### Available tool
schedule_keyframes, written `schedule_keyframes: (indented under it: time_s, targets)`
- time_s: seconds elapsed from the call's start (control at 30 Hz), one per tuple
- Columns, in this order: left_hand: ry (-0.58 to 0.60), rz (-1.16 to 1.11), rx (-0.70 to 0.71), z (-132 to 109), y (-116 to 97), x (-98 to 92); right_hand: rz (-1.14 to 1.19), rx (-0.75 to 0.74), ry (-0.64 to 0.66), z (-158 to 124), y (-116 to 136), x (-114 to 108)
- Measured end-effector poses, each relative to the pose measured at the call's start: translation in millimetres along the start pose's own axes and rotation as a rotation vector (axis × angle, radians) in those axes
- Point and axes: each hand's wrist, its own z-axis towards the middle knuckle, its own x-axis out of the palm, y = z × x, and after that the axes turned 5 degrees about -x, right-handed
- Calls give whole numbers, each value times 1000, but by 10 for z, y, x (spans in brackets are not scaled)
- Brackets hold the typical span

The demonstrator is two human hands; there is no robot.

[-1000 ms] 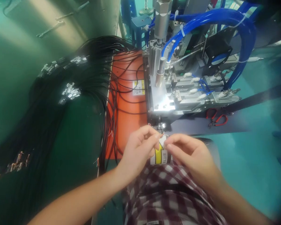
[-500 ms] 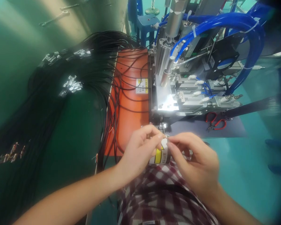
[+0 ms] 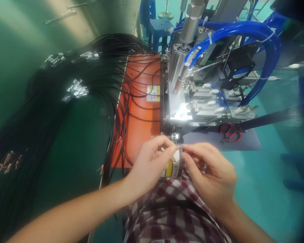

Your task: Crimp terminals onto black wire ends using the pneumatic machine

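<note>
My left hand (image 3: 154, 162) is closed in a pinch, with a small thin piece at its fingertips that is too small to name. Close on its right, my right hand (image 3: 211, 168) pinches at the same spot, thumb and forefinger nearly together; what it grips is too small to tell. Just under the fingertips is a white and yellow label (image 3: 171, 167) on a rounded surface, partly hidden by my left hand. Beyond the hands stands a metal machine (image 3: 182, 101) with a brightly lit plate.
Black cables (image 3: 111, 77) with metal ends run over an orange board (image 3: 144, 135) and the green table (image 3: 73, 145) at left. Red-handled pliers (image 3: 229, 134) lie on a grey plate (image 3: 250, 141). Blue hoses (image 3: 271, 50) arch over the machine. A blue stool (image 3: 160, 30) stands behind.
The view has shifted slightly. Both hands remain close together, and a thin piece shows more clearly between their fingertips.
</note>
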Motion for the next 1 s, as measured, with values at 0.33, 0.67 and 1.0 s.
schedule_keyframes:
  time_s: [0.33, 0.67, 1.0]
  targets:
    - [-28, 4, 39, -6, 4, 9, 56, -54, 55, -19, -4, 29]
    - [-30, -13, 59, -40, 0, 15, 193, 270, -67, 20, 24, 43]
    - [-80, 18, 58, -27, 25, 32, -19, -205, -85, 10, -22, 79]
